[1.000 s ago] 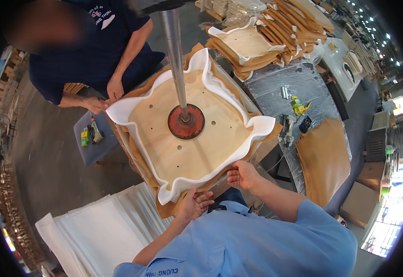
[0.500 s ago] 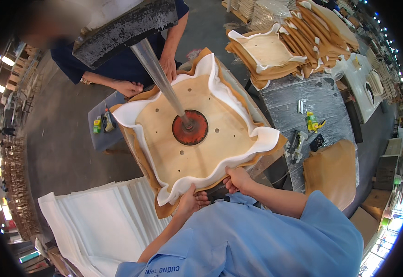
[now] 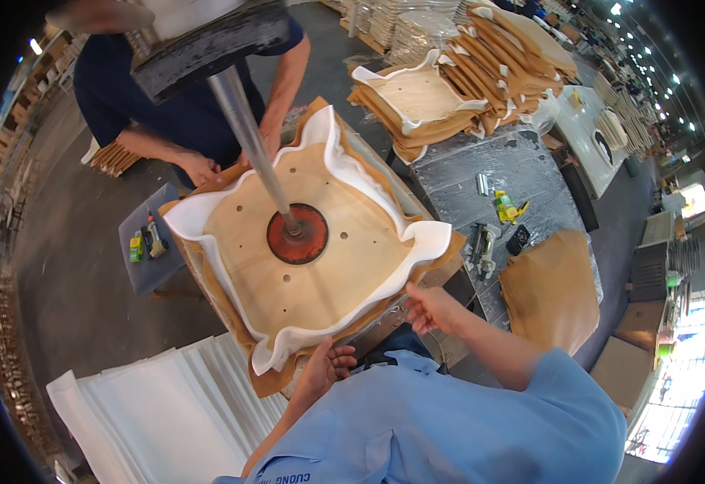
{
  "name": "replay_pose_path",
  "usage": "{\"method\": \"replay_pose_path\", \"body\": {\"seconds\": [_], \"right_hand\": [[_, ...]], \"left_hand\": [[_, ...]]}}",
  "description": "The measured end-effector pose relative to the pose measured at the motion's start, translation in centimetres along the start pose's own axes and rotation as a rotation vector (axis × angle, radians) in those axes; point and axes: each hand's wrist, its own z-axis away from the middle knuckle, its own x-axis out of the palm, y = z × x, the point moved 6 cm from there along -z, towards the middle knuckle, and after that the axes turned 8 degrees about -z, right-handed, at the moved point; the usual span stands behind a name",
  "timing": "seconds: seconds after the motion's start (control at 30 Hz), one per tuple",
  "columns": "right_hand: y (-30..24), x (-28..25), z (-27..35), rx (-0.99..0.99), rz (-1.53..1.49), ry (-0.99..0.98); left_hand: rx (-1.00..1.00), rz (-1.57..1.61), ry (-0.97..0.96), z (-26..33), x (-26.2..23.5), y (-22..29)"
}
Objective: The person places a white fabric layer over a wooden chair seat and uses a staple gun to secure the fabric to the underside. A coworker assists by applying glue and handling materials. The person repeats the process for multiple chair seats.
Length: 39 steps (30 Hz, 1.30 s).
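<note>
A square plywood panel point(image 3: 239, 270) with small holes lies on a layer of white foam point(image 3: 308, 332) and a tan cover point(image 3: 270, 382), whose edges curl up around it. A red round press plate point(image 3: 297, 234) on a metal rod point(image 3: 249, 141) bears on the panel's middle. My left hand point(image 3: 330, 367) is closed on the cover's near edge, thumb on top and fingers curled below. At the near right corner, my right hand point(image 3: 435, 310) has its fingers apart, fingertips close to the cover's edge. Across from me, a co-worker's hands point(image 3: 199, 169) are at the far edge.
White foam sheets point(image 3: 151, 403) are stacked at the lower left. On the right, a plastic-wrapped table point(image 3: 490, 165) carries a staple gun point(image 3: 484, 250), tan sheets point(image 3: 554, 282) and a pile of covered panels point(image 3: 417, 97). A small grey stand point(image 3: 155, 258) holds tools at left.
The whole view has shifted, so the panel sits further left and slightly lower. My right hand has come away from its hold and moved right along the edge; my left stays at the near edge.
</note>
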Motion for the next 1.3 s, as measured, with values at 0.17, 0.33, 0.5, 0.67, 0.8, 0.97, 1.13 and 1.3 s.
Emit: {"method": "replay_pose_path", "body": {"seconds": [0.17,0.33,0.5,0.67,0.8,0.97,1.13,1.3], "right_hand": [[-3.1,-3.7,-2.7,-0.152,-0.062,0.258],[-6.8,-5.4,-5.0,-0.485,0.2,0.26],[-7.5,-10.1,-3.5,-0.421,0.227,-0.261],[-6.0,-28.1,-7.1,-0.178,0.092,-0.348],[-2.0,-45.1,-19.7,-0.118,0.161,0.396],[-3.2,-52.4,-29.0,-0.122,0.366,0.82],[-0.7,-53.8,-30.1,-0.225,0.151,0.981],[-2.2,-48.3,-25.7,-0.545,0.095,1.062]], "left_hand": [[-0.04,0.029,0.056,-2.4,1.8,0.7],[0.09,0.164,0.095,-3.3,1.2,1.1],[0.279,0.146,0.324,-1.7,2.6,1.3],[0.229,-0.532,0.181,-0.1,11.7,3.0],[0.147,-0.736,0.178,-3.2,17.2,2.2],[0.232,-0.853,0.456,-3.1,23.6,2.9],[0.239,-1.052,0.566,-3.0,22.7,5.1],[0.392,-1.109,0.495,0.3,21.9,4.0]]}}
